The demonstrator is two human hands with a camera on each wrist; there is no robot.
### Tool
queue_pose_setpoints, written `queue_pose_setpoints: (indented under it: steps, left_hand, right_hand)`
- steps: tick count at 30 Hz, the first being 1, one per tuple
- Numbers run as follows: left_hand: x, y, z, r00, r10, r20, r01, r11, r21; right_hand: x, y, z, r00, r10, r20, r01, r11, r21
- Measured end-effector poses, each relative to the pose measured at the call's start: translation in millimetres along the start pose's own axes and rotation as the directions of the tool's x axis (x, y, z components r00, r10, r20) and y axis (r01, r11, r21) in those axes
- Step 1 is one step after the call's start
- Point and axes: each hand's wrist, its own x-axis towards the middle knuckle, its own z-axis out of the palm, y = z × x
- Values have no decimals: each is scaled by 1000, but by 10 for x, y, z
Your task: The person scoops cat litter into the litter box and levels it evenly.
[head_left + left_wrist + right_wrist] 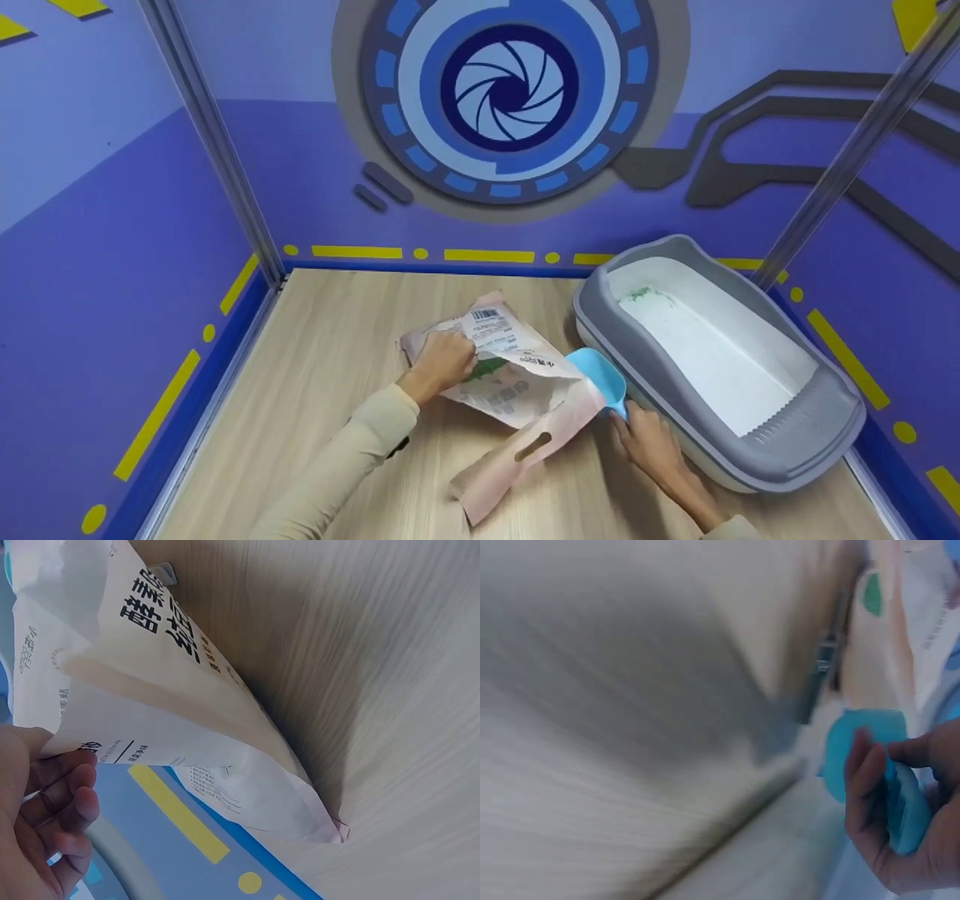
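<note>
A pink and white litter bag (pixel 525 356) with printed labels lies tilted on the wooden table, its torn mouth gaping toward the right. My left hand (pixel 444 361) pinches the bag's upper side between thumb and fingers; the left wrist view shows the grip at the edge of the bag (pixel 172 705). In my right hand (pixel 651 444) is the handle of a light blue scoop (pixel 602 373), whose bowl is beside the bag's mouth. Fingers wrap the scoop (pixel 907 814) in the blurred right wrist view. The bag's contents are hidden.
A grey-rimmed white litter box (pixel 626 322) stands at the right, with a few green bits (pixel 645 295) at its far end. A torn pink strip (pixel 502 480) with a handle slot hangs toward the front. One slim dark object (pixel 825 664) lies near the bag, blurred.
</note>
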Motion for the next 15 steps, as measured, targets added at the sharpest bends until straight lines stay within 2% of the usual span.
queue_pose_setpoints:
  steps: [5, 10, 13, 15]
  left_hand:
    - [-60, -15, 30, 1000, -17, 9, 17, 1000, -23]
    - [-24, -58, 25, 999, -31, 28, 33, 997, -71]
    - [15, -89, 22, 999, -38, 36, 41, 994, -96]
    - [39, -107, 23, 999, -40, 29, 42, 994, -104]
  right_hand:
    - [-50, -155, -218, 998, 37, 52, -38, 999, 21]
    - [-74, -258, -481, 995, 72, 70, -73, 997, 10]
    - [-71, -294, -682, 995, 49, 84, -51, 998, 27]
    - [-81, -321, -826, 996, 7, 94, -12, 998, 55]
